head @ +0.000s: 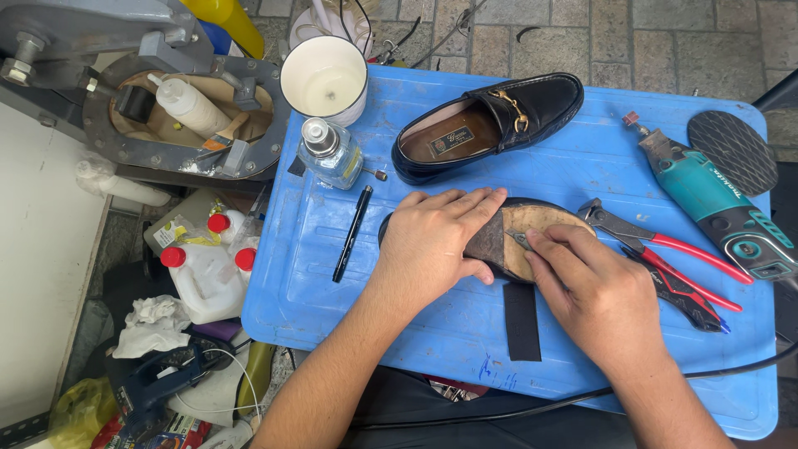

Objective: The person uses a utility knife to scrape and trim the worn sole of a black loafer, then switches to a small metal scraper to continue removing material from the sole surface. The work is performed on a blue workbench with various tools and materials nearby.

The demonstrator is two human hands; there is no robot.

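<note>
Blue table [349,283], stone-tiled floor [632,41]

Desk [465,333] bright blue; upright loafer [490,120] glossy black with gold bar and tan lining; overturned shoe sole [540,224] tan and dark brown; pliers [665,249] red-handled; rotary tool [719,208] teal and black; rubber pad [733,150] black, cross-hatched; jugs [208,274] white, red-capped.

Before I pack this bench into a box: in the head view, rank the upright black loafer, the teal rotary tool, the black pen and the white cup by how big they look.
1. Black loafer
2. Teal rotary tool, close behind; its end runs out of frame, so these two are unsure
3. White cup
4. Black pen, about as long as the cup is wide, but far thinner
</note>
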